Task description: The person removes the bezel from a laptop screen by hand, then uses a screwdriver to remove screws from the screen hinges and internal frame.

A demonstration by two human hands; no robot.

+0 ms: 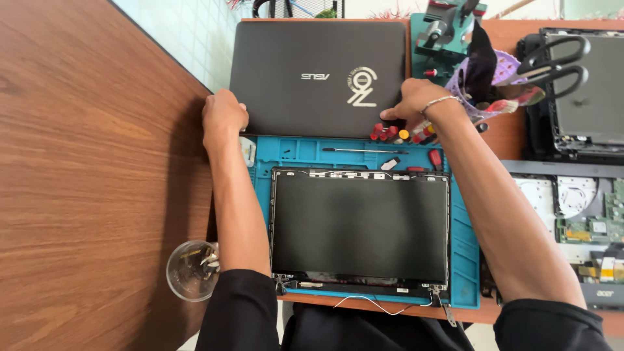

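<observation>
My left hand (pixel 223 115) grips the near left corner of a closed dark grey laptop (pixel 312 58) lying at the far side of the desk. My right hand (pixel 416 99), with a silver bracelet on the wrist, holds the laptop's near right corner, fingers against its edge. In front of the laptop lies a blue repair mat (pixel 465 247). On the mat rests a detached laptop screen panel (pixel 359 225), black face up, with hinges and a loose white wire at its near edge.
Red-handled screwdriver bits (pixel 390 132), a metal pry tool (pixel 364 151) and a small white part lie on the mat's far trays. A clear cup (pixel 190 270) with small parts sits left. Black scissors (pixel 552 62), a purple holder and opened laptop bases (pixel 572 214) fill the right.
</observation>
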